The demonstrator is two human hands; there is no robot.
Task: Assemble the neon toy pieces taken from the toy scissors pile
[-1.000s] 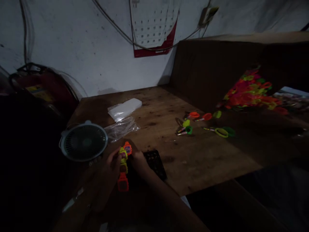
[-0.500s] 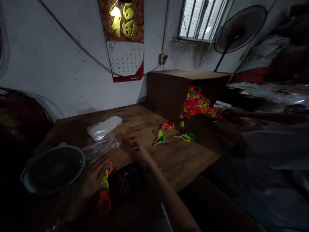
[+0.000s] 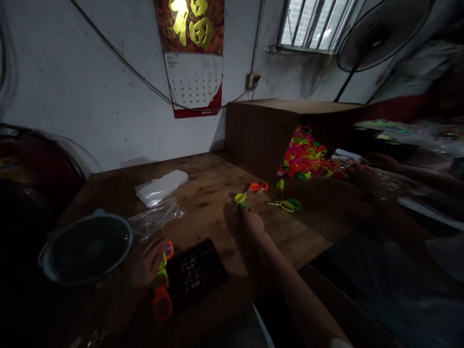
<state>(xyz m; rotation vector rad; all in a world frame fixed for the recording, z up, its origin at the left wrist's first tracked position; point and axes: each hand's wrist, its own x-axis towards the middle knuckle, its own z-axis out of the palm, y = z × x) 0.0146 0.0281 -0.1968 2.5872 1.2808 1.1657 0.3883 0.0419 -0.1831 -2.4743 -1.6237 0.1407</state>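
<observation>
My right hand [image 3: 253, 224] reaches over the wooden table, its fingertips closed on a small yellow-and-green plastic piece with loops [image 3: 239, 198]. Near it are an orange looped piece [image 3: 258, 187] and a yellow-and-green one shaped like small scissors [image 3: 287, 206]. At the lower left, my left hand [image 3: 150, 261] is closed with its fingertips at a row of neon plastic pieces: an orange one with a purple face [image 3: 168, 249], yellow-green ones [image 3: 163, 270] and an orange frame [image 3: 163, 304]. These pieces lie along the left side of a black gridded tray [image 3: 213, 258].
An open cardboard box [image 3: 259, 137] on its side spills neon pieces [image 3: 306, 154]. Another person's hands [image 3: 362, 176] work right of it. White sheets [image 3: 165, 186] and clear plastic bags [image 3: 157, 216] lie left, behind a round green lidded basin [image 3: 89, 249]. A fan [image 3: 380, 38] stands behind.
My right hand has moved right and away from me, from above the tray to the yellow-and-green piece, and closed on it. My left hand stays by the tray. The view has shifted slightly.
</observation>
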